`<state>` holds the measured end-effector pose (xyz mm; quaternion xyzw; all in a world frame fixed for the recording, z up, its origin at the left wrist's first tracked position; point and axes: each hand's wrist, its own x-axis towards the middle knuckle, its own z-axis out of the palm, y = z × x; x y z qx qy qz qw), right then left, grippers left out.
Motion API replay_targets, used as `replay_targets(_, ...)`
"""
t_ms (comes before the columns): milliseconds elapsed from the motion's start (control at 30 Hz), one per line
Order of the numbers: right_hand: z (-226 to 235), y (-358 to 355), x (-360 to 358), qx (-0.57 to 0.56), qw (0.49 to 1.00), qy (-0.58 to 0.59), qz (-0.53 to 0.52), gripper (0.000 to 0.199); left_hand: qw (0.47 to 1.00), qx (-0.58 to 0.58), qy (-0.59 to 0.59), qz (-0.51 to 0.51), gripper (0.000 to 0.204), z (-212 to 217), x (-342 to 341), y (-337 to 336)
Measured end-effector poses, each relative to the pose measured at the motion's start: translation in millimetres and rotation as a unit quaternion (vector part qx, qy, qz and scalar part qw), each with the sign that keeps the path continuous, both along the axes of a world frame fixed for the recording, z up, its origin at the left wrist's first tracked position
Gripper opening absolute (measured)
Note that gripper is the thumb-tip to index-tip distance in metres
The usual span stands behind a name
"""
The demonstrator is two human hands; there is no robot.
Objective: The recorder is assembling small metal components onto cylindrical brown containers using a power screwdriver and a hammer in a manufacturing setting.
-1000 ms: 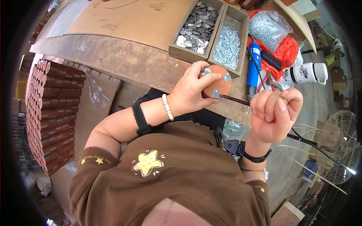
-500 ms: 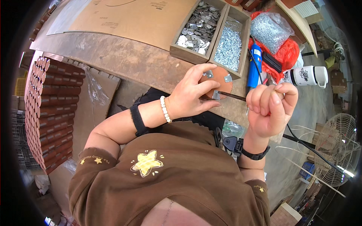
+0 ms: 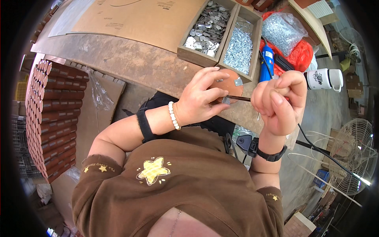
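At the near edge of the workbench, I saw the left hand laid over a round reddish-brown disc, its fingers curled down and pressed against the disc's face, holding it flat on the bench. A small square metal plate sat on the disc's far right rim, and a second bit of metal lay at the fingertips, though I could not tell whether it was pinched or only touched. The right hand hovered just beside the disc, off the bench's right edge, its fingers bunched into a loose fist around a thin dark tool whose tip reached to the disc under the left fingertips.

Just beyond the disc, toward the bench's far right corner, stood a two-part wooden tray: the left compartment held flat metal plates, the right one small silvery screws. A blue power screwdriver lay to the right of the tray, beside a red bag and a clear bag of screws. A white mug stood near the right hand. A cardboard sheet covered the far left part of the bench.
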<state>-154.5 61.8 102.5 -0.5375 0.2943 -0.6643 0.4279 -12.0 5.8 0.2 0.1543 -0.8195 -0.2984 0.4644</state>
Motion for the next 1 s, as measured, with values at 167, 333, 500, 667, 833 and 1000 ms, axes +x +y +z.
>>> replay_targets(167,6.9,-2.0,5.4,0.039,0.999,0.000,0.028,0.013,1.000,-0.007,0.011,0.013,0.034,0.6,-1.6,-0.3)
replay_targets(333,7.2,-12.2,-7.0,0.042,0.988,-0.018,0.147,0.013,1.000,-0.003,0.005,-0.004,0.030,0.7,1.1,-1.7)
replay_targets(500,3.1,-11.6,-3.8,0.049,0.989,-0.051,0.126,0.010,1.000,0.015,0.001,-0.007,0.032,0.4,2.1,-0.8)
replay_targets(667,-10.3,-15.2,7.8,-0.018,0.999,-0.019,-0.027,0.016,1.000,0.022,-0.007,-0.003,0.035,0.6,1.2,-1.5)
replay_targets(833,0.4,-2.6,11.2,0.043,0.984,0.127,-0.118,0.014,1.000,0.019,-0.003,-0.021,0.038,-2.2,4.1,-3.1)
replay_targets(1000,-1.4,-0.9,13.4,0.032,0.999,-0.012,-0.018,0.018,1.000,0.015,-0.004,-0.017,0.036,0.0,3.1,-3.7)
